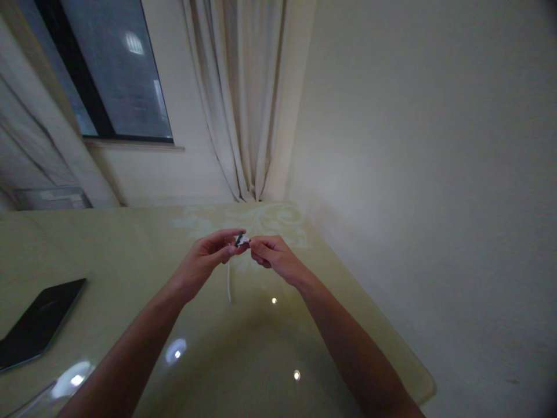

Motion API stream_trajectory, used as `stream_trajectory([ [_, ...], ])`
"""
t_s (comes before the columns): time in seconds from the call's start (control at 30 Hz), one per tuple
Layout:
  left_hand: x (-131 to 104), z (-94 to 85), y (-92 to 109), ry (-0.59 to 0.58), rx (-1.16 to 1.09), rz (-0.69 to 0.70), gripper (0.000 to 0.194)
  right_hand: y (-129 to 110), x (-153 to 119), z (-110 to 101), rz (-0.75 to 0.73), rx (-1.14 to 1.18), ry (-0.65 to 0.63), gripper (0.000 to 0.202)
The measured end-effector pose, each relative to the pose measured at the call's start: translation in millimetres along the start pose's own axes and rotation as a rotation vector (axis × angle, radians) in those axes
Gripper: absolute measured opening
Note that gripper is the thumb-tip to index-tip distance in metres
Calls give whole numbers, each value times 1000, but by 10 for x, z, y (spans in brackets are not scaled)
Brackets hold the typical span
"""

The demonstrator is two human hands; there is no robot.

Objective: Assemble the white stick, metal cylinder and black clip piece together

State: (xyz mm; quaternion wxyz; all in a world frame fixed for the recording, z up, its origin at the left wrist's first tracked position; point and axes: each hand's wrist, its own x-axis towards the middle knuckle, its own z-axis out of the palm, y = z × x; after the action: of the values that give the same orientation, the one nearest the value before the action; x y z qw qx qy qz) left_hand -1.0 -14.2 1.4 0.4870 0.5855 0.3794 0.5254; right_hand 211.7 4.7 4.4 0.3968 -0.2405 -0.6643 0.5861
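Note:
My left hand (212, 253) is closed, its thumb and fingers pinching a small black-and-white piece (242, 240) above the table. My right hand (273, 253) comes in from the right, fingers curled and pinched at the right end of the same piece. What exactly the piece is, I cannot make out; it is tiny and partly covered by fingers. A thin white strip, perhaps a cord or tube (229, 284), shows just below the left fingertips, and I cannot tell whether it joins the piece.
The glossy pale table (209, 354) reflects ceiling lights. A dark flat tablet-like slab (41, 322) lies at the left. A bare wall (413, 203) runs along the table's right edge. Behind the table hang curtains (246, 104) beside a window (117, 64).

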Motion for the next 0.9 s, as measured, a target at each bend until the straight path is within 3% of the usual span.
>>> stream_trajectory([
  [0.6,-38,-8,160,41,187,90,39,-70,-36,-73,-96,-310,-57,53],
  [0.9,-55,-15,187,-16,227,142,35,-63,-64,-88,-39,-255,-141,54],
])
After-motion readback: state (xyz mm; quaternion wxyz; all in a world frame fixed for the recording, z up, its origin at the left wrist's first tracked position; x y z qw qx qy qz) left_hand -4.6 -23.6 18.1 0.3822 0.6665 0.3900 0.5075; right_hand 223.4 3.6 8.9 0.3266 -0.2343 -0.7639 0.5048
